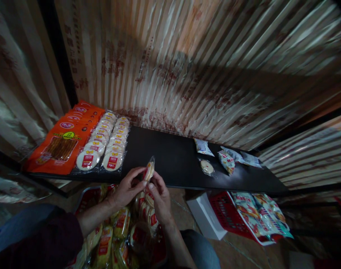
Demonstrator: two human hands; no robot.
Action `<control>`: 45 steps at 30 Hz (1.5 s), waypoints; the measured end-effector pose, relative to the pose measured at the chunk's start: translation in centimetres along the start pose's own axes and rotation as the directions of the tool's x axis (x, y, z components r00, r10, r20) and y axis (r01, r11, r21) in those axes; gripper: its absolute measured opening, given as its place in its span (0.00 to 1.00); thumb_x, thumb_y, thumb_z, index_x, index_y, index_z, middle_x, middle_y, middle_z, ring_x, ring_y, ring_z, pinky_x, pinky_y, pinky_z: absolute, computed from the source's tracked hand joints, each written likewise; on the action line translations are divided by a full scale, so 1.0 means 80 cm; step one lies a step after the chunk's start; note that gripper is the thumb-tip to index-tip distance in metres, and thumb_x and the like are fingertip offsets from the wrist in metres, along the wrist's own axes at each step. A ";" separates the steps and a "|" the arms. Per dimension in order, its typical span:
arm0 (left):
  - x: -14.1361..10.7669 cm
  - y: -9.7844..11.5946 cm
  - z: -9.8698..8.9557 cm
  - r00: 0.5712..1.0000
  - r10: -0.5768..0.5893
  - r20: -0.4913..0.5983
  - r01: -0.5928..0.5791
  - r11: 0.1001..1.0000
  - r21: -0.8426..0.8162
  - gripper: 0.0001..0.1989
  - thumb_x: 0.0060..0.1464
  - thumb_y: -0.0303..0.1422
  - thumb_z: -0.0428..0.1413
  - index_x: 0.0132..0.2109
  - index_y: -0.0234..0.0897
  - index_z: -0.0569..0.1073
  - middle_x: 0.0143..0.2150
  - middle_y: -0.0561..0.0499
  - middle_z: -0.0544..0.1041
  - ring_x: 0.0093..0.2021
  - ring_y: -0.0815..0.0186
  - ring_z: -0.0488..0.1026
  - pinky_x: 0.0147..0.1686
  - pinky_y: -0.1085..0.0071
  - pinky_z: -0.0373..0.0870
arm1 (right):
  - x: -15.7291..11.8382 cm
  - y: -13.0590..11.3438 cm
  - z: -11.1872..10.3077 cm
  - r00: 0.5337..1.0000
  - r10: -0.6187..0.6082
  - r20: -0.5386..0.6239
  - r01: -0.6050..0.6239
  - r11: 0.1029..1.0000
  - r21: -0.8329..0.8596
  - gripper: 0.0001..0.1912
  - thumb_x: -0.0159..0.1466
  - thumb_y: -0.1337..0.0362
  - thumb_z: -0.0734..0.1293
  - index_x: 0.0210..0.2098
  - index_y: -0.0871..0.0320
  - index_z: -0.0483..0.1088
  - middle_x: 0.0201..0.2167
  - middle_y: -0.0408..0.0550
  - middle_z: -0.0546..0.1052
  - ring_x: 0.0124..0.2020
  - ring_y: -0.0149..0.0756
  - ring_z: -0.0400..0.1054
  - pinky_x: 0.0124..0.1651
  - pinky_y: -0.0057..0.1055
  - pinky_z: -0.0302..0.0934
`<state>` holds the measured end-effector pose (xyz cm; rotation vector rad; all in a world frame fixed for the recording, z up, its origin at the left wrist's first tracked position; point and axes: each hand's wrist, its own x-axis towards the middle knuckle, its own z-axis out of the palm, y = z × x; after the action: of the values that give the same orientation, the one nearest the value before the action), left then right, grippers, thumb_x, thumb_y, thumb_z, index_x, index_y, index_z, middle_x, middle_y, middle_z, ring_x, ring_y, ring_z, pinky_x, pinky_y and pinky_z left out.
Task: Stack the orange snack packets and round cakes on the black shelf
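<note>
Between my left hand and my right hand is a clear-wrapped rice cracker packet, held on edge with a bit of red label showing. Fingers and thumbs of both hands pinch it near the front edge of the black shelf. Two overlapping rows of round white rice cracker packets lie on the shelf to the left. Below my hands, a red basket holds many wrapped crackers and yellow-wrapped snacks.
Orange snack bags overlap at the shelf's left end. On the right lie a single round cracker packet and several small packets. Below right stand a white box and a red basket with snack bags. Striped sheeting hangs behind.
</note>
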<state>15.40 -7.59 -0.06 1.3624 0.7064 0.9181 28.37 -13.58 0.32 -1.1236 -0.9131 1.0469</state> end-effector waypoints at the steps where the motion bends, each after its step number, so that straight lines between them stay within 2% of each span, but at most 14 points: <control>1: 0.000 -0.002 0.000 1.000 0.029 -0.008 -0.029 0.999 0.033 0.22 0.52 0.39 0.55 0.54 0.37 0.68 0.57 0.41 0.66 0.51 0.59 0.68 0.45 0.65 0.70 | 0.000 0.000 0.001 1.000 -0.002 -0.001 0.002 1.000 -0.002 0.22 0.58 0.59 0.69 0.51 0.51 0.68 0.53 0.47 0.72 0.54 0.39 0.65 0.57 0.36 0.58; 4: -0.002 -0.004 0.000 0.996 0.086 -0.009 -0.084 0.988 0.128 0.21 0.55 0.39 0.52 0.54 0.39 0.70 0.57 0.42 0.65 0.57 0.58 0.64 0.52 0.62 0.66 | 0.000 0.002 0.003 1.000 0.024 -0.010 -0.024 1.000 -0.011 0.23 0.58 0.60 0.69 0.53 0.51 0.66 0.53 0.46 0.71 0.53 0.38 0.65 0.57 0.36 0.58; 8: -0.006 -0.001 0.000 0.994 0.085 0.062 -0.097 0.970 0.223 0.19 0.58 0.38 0.48 0.55 0.42 0.69 0.58 0.45 0.64 0.59 0.59 0.60 0.60 0.59 0.57 | 0.001 0.007 0.003 0.996 0.051 -0.076 -0.055 0.998 -0.045 0.23 0.58 0.60 0.69 0.52 0.52 0.65 0.49 0.46 0.74 0.49 0.37 0.68 0.54 0.35 0.60; 13: -0.006 0.002 0.000 0.987 0.136 0.089 -0.159 0.925 0.344 0.19 0.58 0.35 0.47 0.55 0.43 0.70 0.58 0.45 0.64 0.59 0.58 0.60 0.60 0.56 0.56 | 0.004 0.014 0.000 0.986 0.045 -0.163 -0.057 0.996 -0.071 0.19 0.59 0.57 0.67 0.48 0.54 0.68 0.46 0.45 0.76 0.46 0.37 0.69 0.52 0.34 0.61; 17: -0.004 0.004 -0.002 0.977 0.194 0.090 -0.214 0.880 0.424 0.19 0.56 0.33 0.48 0.54 0.45 0.71 0.57 0.46 0.66 0.60 0.56 0.57 0.60 0.53 0.54 | 0.008 0.016 -0.001 0.982 0.036 -0.184 -0.047 0.997 -0.056 0.17 0.60 0.57 0.66 0.48 0.53 0.68 0.45 0.44 0.76 0.44 0.35 0.69 0.49 0.32 0.62; 22: -0.004 -0.007 -0.004 0.986 0.160 0.055 -0.168 0.896 0.411 0.19 0.57 0.31 0.47 0.53 0.42 0.71 0.61 0.45 0.61 0.60 0.57 0.59 0.60 0.55 0.57 | 0.010 0.022 -0.001 0.975 0.043 -0.218 -0.053 0.998 -0.041 0.16 0.60 0.56 0.65 0.46 0.52 0.67 0.43 0.44 0.76 0.41 0.34 0.70 0.45 0.30 0.63; 27: -0.003 -0.016 -0.004 0.989 0.148 0.030 -0.148 0.914 0.378 0.20 0.56 0.28 0.45 0.55 0.40 0.69 0.60 0.44 0.62 0.59 0.60 0.61 0.58 0.59 0.61 | 0.017 0.028 -0.001 0.963 0.044 -0.266 -0.048 0.999 -0.010 0.15 0.59 0.55 0.66 0.43 0.54 0.66 0.39 0.44 0.76 0.37 0.33 0.70 0.41 0.30 0.64; 30: -0.002 -0.016 -0.004 0.985 0.169 0.018 -0.163 0.910 0.381 0.21 0.56 0.27 0.44 0.55 0.38 0.69 0.59 0.42 0.63 0.59 0.60 0.61 0.58 0.59 0.60 | 0.024 0.026 -0.001 0.960 0.025 -0.278 -0.042 0.998 -0.055 0.15 0.58 0.56 0.67 0.42 0.56 0.67 0.39 0.45 0.76 0.38 0.34 0.70 0.43 0.31 0.64; 35: 0.003 -0.017 -0.003 0.982 0.187 -0.026 -0.162 0.904 0.395 0.21 0.56 0.26 0.45 0.56 0.40 0.68 0.59 0.43 0.63 0.58 0.61 0.63 0.58 0.58 0.62 | 0.036 0.021 -0.003 0.967 0.012 -0.255 -0.044 0.992 -0.121 0.19 0.57 0.56 0.68 0.46 0.56 0.68 0.43 0.47 0.77 0.44 0.37 0.70 0.49 0.35 0.63; 40: 0.014 -0.020 -0.002 0.973 0.213 -0.085 -0.160 0.896 0.415 0.23 0.53 0.25 0.47 0.56 0.41 0.67 0.59 0.44 0.63 0.58 0.59 0.63 0.57 0.58 0.63 | 0.054 0.023 -0.006 0.977 0.069 -0.202 -0.090 0.991 -0.097 0.23 0.55 0.57 0.69 0.50 0.56 0.68 0.47 0.48 0.76 0.48 0.40 0.69 0.53 0.37 0.60; 45: 0.028 -0.015 -0.005 0.965 0.227 -0.132 -0.147 0.884 0.444 0.25 0.51 0.23 0.47 0.56 0.40 0.67 0.59 0.44 0.64 0.57 0.59 0.63 0.57 0.58 0.62 | 0.075 0.025 0.000 0.965 0.066 -0.255 -0.094 0.991 -0.098 0.26 0.52 0.58 0.71 0.49 0.56 0.66 0.47 0.48 0.76 0.47 0.39 0.70 0.53 0.38 0.61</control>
<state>16.34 -5.45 -1.05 1.7793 0.9710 1.0923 29.56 -7.61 -1.34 -1.3614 -0.7338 0.9023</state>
